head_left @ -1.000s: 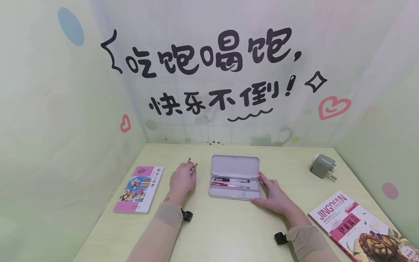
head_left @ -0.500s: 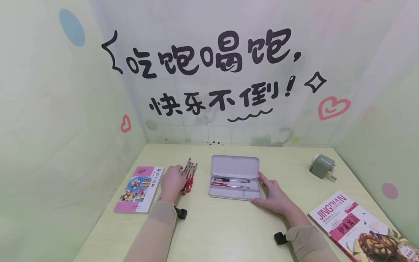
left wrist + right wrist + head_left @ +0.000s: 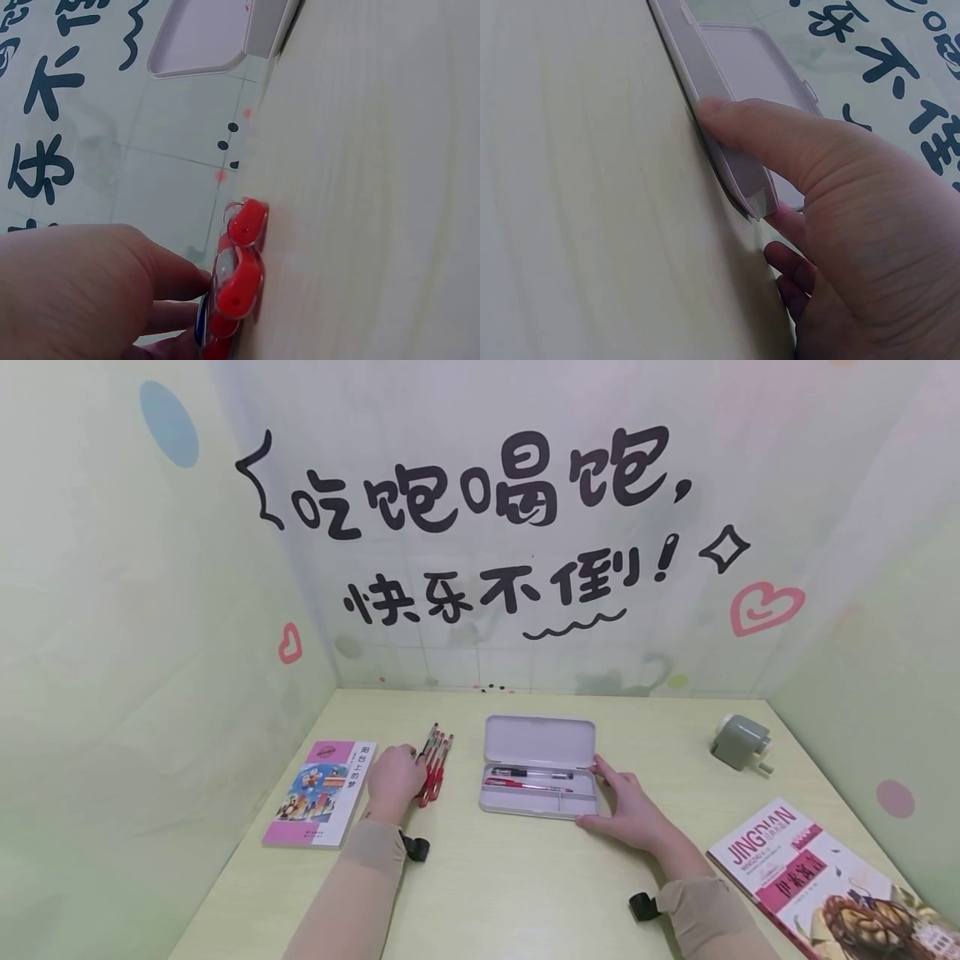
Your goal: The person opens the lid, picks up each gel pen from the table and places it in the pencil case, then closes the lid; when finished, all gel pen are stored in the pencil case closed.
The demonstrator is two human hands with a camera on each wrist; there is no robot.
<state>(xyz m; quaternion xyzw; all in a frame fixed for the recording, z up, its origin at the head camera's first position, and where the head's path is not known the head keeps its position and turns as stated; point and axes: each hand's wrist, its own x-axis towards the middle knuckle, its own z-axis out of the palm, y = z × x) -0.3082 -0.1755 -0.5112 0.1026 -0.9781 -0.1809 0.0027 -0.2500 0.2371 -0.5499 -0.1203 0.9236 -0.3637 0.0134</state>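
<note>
My left hand point(image 3: 396, 781) is at the left side of a bunch of gel pens point(image 3: 437, 768) on the table. In the left wrist view, red ends of the pens point(image 3: 241, 285) face the camera, and the thumb and fingers point(image 3: 180, 274) pinch at a dark blue-black pen point(image 3: 201, 319) on the near side. An open pale lilac pencil case point(image 3: 538, 810) stands right of the pens, holding a black pen point(image 3: 531, 772) and a red pen point(image 3: 525, 784). My right hand point(image 3: 633, 810) grips the case's right end, thumb on the front rim point(image 3: 714, 109), fingers behind.
A pink-and-white book point(image 3: 318, 797) lies at the left. A grey-green pencil sharpener with a crank point(image 3: 738, 742) stands at the back right, and a larger magazine-like book point(image 3: 832, 881) lies at the front right. Patterned walls point(image 3: 450, 660) enclose the table on three sides.
My left hand has shifted from over the pens to their left side, uncovering the red ones, and then stayed there. The right hand and pencil case have not moved.
</note>
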